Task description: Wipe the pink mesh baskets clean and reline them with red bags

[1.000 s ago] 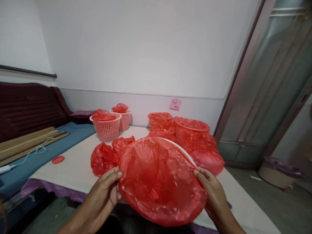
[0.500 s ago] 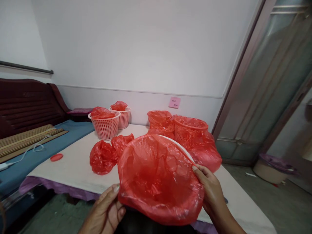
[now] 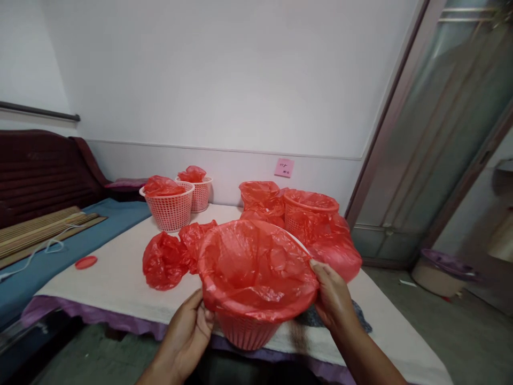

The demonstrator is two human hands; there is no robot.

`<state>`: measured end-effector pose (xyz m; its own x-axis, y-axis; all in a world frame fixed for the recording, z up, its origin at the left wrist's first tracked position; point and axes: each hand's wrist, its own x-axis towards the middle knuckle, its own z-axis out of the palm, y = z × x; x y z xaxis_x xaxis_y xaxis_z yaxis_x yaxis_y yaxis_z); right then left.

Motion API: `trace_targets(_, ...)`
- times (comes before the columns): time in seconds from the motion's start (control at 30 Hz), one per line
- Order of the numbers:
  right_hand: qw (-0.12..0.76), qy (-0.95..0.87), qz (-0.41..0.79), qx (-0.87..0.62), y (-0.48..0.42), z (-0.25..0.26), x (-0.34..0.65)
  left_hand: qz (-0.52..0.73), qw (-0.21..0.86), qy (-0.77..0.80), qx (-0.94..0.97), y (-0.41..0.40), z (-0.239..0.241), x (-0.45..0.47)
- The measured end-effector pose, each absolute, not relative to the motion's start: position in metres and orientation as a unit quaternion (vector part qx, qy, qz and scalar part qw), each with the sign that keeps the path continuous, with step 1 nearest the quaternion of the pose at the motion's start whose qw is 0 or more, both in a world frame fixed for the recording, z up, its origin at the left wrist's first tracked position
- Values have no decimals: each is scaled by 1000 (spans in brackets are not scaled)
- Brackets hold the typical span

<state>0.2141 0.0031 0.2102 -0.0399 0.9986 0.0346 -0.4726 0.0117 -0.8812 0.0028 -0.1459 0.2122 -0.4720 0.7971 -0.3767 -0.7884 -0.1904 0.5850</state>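
Observation:
A plastic mesh basket lined with a red plastic bag is in front of me, near the table's front edge, tipped so its mouth faces me. The bag is folded over most of the rim; a white strip of rim shows bare at the far right. My left hand is closed on the bag's edge at the left side of the basket. On the right, my right hand pinches the bag against the rim. The left fingertips are partly hidden behind the bag.
Two pink mesh baskets with red bags stand at the back left. Crumpled red bags and a red ring lie on the white tabletop. Bag-covered baskets crowd the right. A dark cloth lies by my right wrist.
The basket has tilted more upright, so its mesh side now shows below the rim. Both hands keep their hold, and the right has moved slightly left and up.

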Motion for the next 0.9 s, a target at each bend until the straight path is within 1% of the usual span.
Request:
trace_targets(0.17,593,-389,618,-338,-1,207,216,790,493,363,34,-135,200,5)
trace_targets(0.37,594,-386,624,-329,-5,208,217,801,467,367,67,-143,197,15)
trace_targets(0.63,586,-373,642,-325,-9,209,219,799,481,355,69,-148,204,-5)
trace_targets(0.73,580,-356,659,-320,-20,211,221,775,489,383,115,-151,211,-18)
trace_targets(0.9,553,-355,691,-302,-35,210,224,732,467,470,160,-155,215,-37)
